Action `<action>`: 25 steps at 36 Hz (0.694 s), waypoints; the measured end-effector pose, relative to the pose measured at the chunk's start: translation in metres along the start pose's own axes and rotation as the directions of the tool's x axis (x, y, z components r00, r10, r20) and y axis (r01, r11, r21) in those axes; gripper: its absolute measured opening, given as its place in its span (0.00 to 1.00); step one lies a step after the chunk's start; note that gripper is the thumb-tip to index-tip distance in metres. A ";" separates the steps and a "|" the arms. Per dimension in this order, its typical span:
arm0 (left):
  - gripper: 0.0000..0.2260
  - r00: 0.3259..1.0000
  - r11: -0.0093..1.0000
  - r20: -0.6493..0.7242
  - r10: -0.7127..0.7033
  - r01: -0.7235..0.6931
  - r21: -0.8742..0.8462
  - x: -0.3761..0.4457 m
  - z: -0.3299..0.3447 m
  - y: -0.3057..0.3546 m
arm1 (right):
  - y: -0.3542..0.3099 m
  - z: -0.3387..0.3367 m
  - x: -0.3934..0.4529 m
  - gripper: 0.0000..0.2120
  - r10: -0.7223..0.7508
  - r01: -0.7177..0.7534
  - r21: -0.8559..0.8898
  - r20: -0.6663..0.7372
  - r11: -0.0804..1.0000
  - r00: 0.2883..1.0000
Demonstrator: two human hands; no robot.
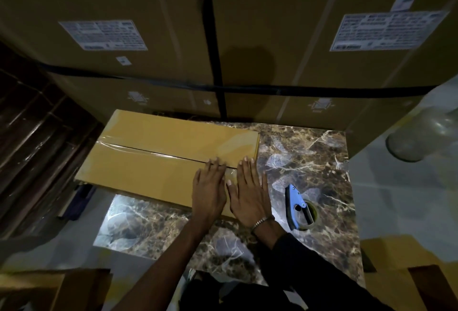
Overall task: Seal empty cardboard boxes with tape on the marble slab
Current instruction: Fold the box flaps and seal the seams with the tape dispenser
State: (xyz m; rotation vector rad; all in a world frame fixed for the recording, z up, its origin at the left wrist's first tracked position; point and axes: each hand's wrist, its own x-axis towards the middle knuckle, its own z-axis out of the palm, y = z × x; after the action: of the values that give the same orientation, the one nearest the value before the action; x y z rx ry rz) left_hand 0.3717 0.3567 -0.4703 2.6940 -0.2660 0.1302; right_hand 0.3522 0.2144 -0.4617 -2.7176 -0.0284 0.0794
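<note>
While you press: your left hand (209,186) and right hand (249,190) lie flat, fingers straight, on the cardboard box (158,152).
Box axis: runs left-right across the marble slab (309,157).
Seam: clear tape (153,152) passes between your 2 hands.

Large stacked cartons (153,13), bound with dark straps (213,38) and bearing white printed labels (104,35), fill the upper frame in dim light. Dark wooden slats (32,124) run down the left edge, while a clear glass jar (421,134) sits on pale floor (396,186) at right. More brown cardboard (49,288) occupies the lower corners.
</note>
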 end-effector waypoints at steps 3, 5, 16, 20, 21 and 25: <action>0.24 0.976 0.982 0.133 0.169 -0.178 0.058 -0.001 0.001 -0.006 | 0.011 0.001 -0.001 0.31 -0.063 0.063 0.024 0.022 0.998 0.998; 0.25 0.952 0.963 0.202 0.228 -0.252 0.101 0.000 -0.003 -0.014 | 0.021 -0.001 -0.001 0.30 -0.112 0.111 0.021 0.033 0.994 0.993; 0.35 0.947 0.929 0.142 -0.288 0.240 0.282 0.020 -0.053 -0.094 | 0.014 -0.010 0.002 0.29 -0.088 0.088 0.020 0.038 0.996 0.995; 0.30 0.946 0.942 0.274 0.171 -0.238 0.236 0.022 -0.047 -0.059 | -0.023 0.001 0.009 0.29 0.096 -0.095 0.033 -0.051 0.995 0.994; 0.29 0.897 0.913 0.341 0.282 -0.360 0.192 0.023 -0.041 -0.052 | -0.029 0.008 0.011 0.29 0.128 -0.128 0.011 -0.041 0.992 0.991; 0.28 0.814 0.863 0.424 0.396 -0.488 0.130 0.025 -0.022 -0.050 | -0.036 0.022 0.009 0.30 0.206 -0.211 -0.085 -0.062 0.974 0.977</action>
State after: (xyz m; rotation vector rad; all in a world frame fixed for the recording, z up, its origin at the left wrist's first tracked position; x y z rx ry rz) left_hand 0.4055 0.4065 -0.4670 2.8157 -1.0720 -0.2555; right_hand 0.3594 0.2567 -0.4676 -2.8037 0.2759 0.0690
